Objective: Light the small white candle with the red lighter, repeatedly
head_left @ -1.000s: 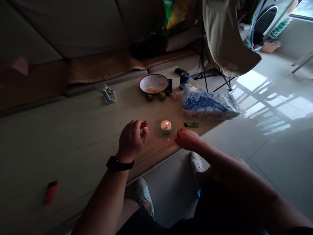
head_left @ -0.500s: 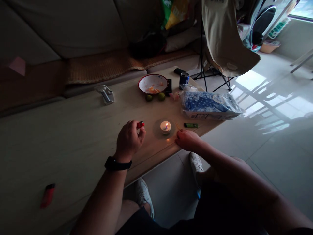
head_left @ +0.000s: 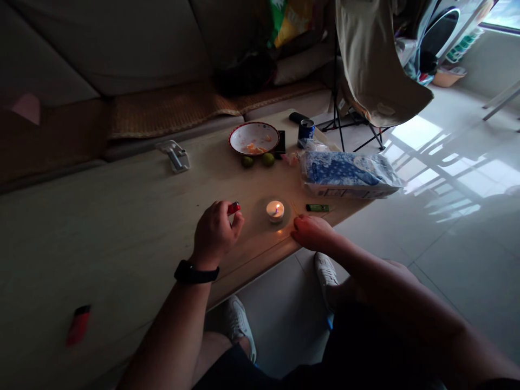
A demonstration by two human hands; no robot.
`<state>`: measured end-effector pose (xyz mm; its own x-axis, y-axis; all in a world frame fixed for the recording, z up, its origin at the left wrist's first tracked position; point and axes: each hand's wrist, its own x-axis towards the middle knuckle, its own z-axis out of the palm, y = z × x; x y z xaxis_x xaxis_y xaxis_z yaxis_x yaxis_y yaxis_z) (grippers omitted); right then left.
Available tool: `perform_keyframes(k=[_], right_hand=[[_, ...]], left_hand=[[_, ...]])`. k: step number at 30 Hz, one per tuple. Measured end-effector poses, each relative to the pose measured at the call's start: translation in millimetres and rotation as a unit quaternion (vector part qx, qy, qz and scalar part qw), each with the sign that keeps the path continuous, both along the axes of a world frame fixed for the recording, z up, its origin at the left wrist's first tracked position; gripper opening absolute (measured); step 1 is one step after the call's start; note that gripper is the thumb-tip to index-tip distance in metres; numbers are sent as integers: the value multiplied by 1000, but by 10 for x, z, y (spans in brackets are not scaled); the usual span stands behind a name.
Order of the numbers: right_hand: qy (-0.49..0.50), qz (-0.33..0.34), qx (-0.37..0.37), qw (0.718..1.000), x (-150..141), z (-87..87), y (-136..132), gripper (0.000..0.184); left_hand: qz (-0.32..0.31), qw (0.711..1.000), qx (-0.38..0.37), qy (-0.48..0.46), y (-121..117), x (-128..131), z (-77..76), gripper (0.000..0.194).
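Observation:
My left hand [head_left: 217, 230] is closed around a red lighter [head_left: 234, 208], whose top end pokes out above the thumb. A lit tealight candle [head_left: 275, 212] stands on the table between my two hands, its small flame upright. To the right of the candle, my right hand [head_left: 312, 232] is pinched at the table's front edge. Thin yellowish sticks [head_left: 296, 208] project from its fingertips; their lower ends are hidden by the fingers. A green lighter [head_left: 317, 208] lies just beyond that hand.
Behind the candle are a bowl [head_left: 254, 139] with orange peel, two green fruits [head_left: 267, 159], a blue can [head_left: 306, 131] and a blue-white plastic-wrapped pack [head_left: 349, 172]. A clear plastic object [head_left: 177, 157] lies farther left. Another red lighter [head_left: 78, 325] rests at near left. A folding chair [head_left: 374, 70] stands beyond.
Almost nothing differs. My left thumb has shifted very slightly; both hands, the candle and the sticks stay in place.

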<state>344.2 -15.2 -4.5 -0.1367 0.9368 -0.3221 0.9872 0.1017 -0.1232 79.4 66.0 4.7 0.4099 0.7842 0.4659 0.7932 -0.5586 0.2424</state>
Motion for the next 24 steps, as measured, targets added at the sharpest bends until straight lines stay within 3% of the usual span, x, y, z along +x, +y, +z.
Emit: perform_keyframes(k=[24], right_hand=[[5,-4,-6,1000,-3,8,4,34]], left_hand=[[-3,1000,8,13,1,2,-32,13]])
